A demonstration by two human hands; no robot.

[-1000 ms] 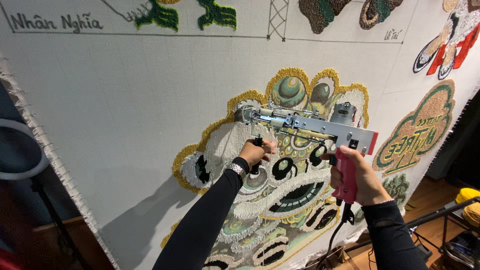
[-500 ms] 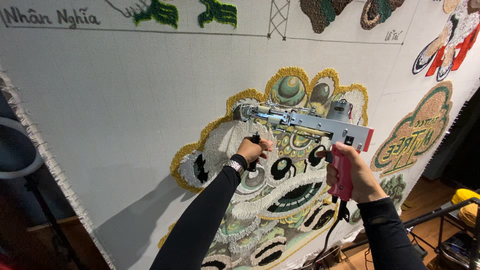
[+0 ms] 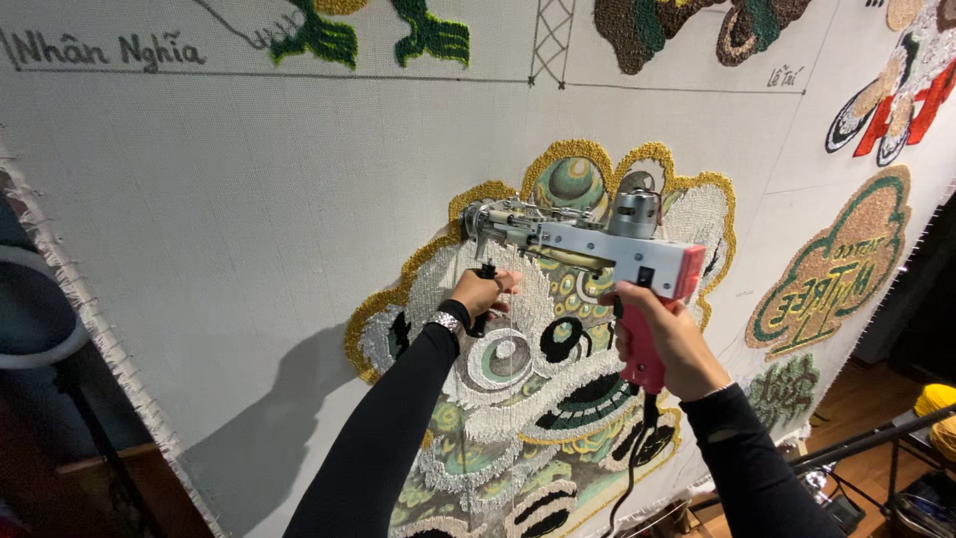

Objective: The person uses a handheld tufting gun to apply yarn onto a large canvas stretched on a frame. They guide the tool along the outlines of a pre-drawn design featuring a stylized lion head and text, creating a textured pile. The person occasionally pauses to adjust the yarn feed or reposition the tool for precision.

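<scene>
Two hands on one tufting gun (image 3: 583, 239), nose against the stretched white cloth (image 3: 249, 219). Left hand (image 3: 485, 292) is wrapped around the black front grip, right hand (image 3: 662, 334) clenches the pink handle. Fuzzy looped lion face (image 3: 558, 399) underneath, wooden floor (image 3: 856, 399) lower right.

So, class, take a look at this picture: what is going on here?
A person is working a tufting gun against a large white cloth stretched upright. The right hand grips the gun's pink handle, and the left hand holds the black front grip under the barrel. The gun's tip sits at the upper left edge of a tufted lion-head design in white, green and gold. A black cord hangs from the handle. Other tufted pieces fill the cloth to the right.
</scene>
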